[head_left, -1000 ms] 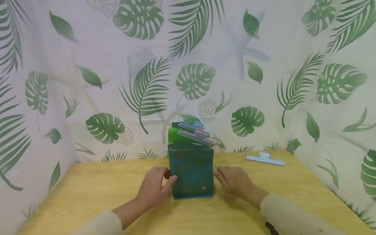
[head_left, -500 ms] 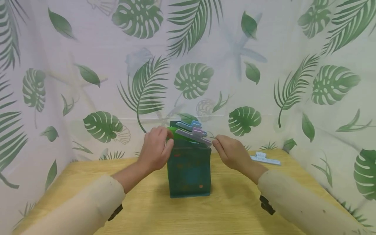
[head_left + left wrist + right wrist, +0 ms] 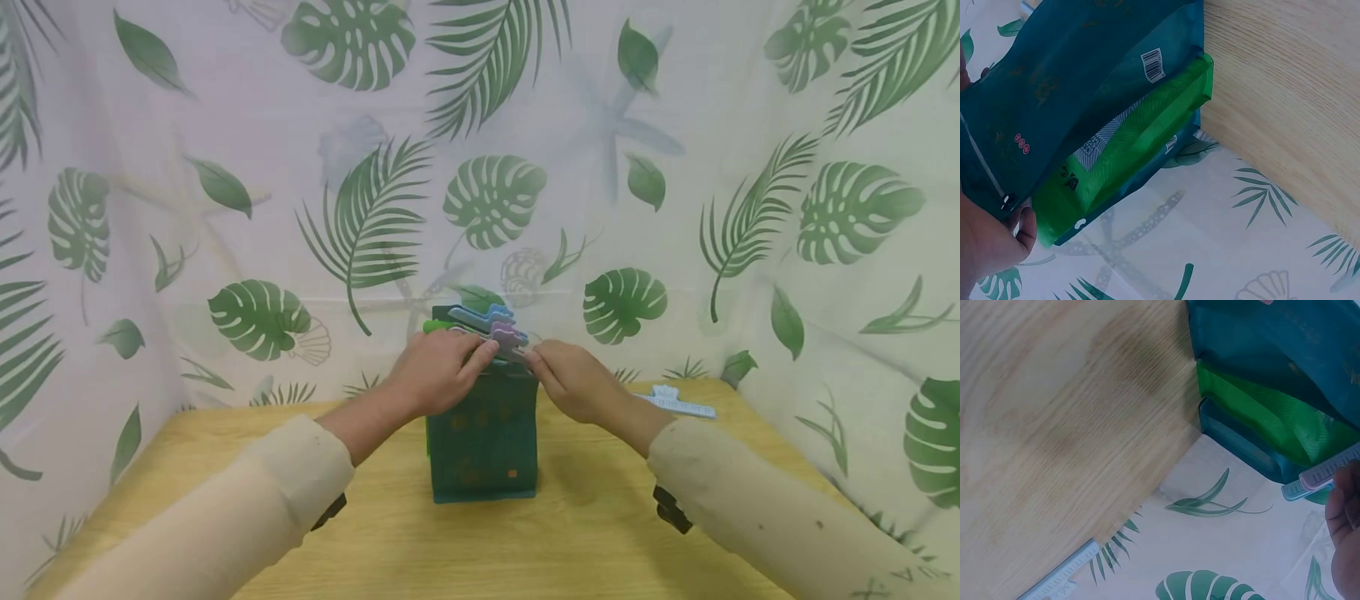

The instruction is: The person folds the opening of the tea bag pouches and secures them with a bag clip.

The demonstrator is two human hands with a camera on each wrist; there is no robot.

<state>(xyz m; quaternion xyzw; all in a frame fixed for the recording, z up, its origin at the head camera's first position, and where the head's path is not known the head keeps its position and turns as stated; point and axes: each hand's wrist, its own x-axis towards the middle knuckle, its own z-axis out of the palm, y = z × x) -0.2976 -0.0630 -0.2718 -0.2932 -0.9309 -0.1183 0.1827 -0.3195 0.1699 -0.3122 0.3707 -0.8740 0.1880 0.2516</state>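
Several upright pouches stand one behind another: a dark teal pouch (image 3: 483, 442) in front, a green pouch (image 3: 1260, 415) in the middle, another teal pouch (image 3: 1235, 434) behind. A purple bag clip (image 3: 509, 336) lies across their tops, with a blue bag clip (image 3: 480, 315) behind it. My left hand (image 3: 438, 367) reaches over the front pouch's top and grips the purple clip near its lever; its fingertips are partly hidden. In the left wrist view a curled finger is beside the pouch's upper corner. My right hand (image 3: 573, 379) pinches the purple clip's right end.
A loose light-blue clip (image 3: 675, 402) lies on the wooden table (image 3: 600, 542) at the back right. A leaf-printed cloth (image 3: 637, 208) hangs behind the table and at both sides.
Both hands have risen from the front pouch's sides to the top. The left has moved right along the purple clip; the right has come to the clip's end.
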